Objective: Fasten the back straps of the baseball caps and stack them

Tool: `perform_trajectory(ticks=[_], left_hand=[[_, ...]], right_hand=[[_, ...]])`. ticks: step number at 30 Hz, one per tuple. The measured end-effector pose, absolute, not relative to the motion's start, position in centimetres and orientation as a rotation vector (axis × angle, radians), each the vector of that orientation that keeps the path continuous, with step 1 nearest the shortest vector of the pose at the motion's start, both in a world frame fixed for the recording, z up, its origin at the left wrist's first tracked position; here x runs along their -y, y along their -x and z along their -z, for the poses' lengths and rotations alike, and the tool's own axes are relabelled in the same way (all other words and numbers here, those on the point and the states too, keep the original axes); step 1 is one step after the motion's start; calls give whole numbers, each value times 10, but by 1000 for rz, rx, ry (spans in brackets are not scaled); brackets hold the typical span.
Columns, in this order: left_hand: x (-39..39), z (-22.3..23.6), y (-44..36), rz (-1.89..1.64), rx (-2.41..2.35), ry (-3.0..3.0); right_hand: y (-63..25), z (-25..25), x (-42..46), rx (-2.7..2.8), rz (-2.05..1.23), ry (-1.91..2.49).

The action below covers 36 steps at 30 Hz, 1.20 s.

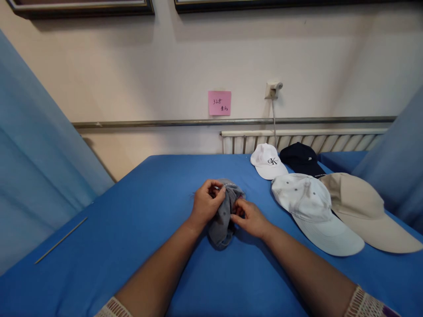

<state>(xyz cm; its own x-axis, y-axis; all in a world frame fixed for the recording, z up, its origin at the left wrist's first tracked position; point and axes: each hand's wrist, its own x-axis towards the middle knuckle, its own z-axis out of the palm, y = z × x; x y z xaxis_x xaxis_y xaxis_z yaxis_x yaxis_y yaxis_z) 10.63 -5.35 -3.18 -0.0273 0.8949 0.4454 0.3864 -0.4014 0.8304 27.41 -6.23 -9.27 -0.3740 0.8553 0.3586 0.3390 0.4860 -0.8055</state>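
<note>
A grey cap (223, 215) lies crumpled in the middle of the blue table (139, 229), held between both hands. My left hand (206, 204) is closed, pinching the cap's upper edge with thumb and fingers. My right hand (249, 216) is closed too, gripping the cap's right side with its fingertips tucked into the fabric. The cap's lower part rests on the table below my hands.
To the right lie a white cap (313, 211), a beige cap (363, 209), a white cap with a black logo (267, 160) and a dark navy cap (302, 159). Behind stand a radiator (304, 141), a wall rail, a pink note (219, 103) and a plugged socket (272, 90).
</note>
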Motion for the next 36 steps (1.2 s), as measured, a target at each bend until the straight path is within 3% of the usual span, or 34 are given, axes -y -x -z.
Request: perform_trajectory(ticks=[10, 19, 26, 36], left_hand=[[44, 30, -96, -1273, -1444, -1904], [48, 38, -104, -1132, -1406, -2108], [50, 37, -104, -1151, -1397, -2085], [55, 43, -121, -1242, -1308, -1801]], right_hand=[[-298, 85, 55, 1546, -866, 911], [-294, 76, 67, 1744, -500, 886], [-286, 68, 74, 2035, -402, 1064], [-266, 86, 72, 1903, -586, 1294]])
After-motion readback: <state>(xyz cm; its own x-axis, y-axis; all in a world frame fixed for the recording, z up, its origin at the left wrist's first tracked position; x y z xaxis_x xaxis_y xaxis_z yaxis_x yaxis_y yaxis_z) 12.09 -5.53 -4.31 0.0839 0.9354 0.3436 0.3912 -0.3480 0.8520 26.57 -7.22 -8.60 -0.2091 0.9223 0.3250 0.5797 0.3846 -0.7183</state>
